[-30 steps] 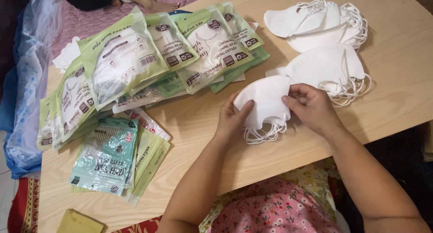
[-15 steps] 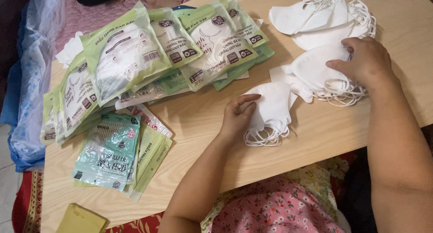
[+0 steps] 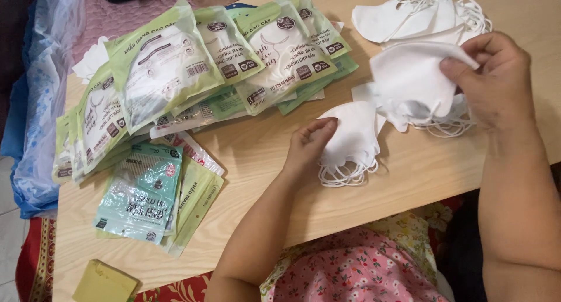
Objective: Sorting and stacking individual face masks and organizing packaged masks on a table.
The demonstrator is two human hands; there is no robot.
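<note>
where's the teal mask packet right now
In the head view the teal mask packet lies flat at the lower left of the wooden table, on top of pale green packets and well left of the left hand.
</note>
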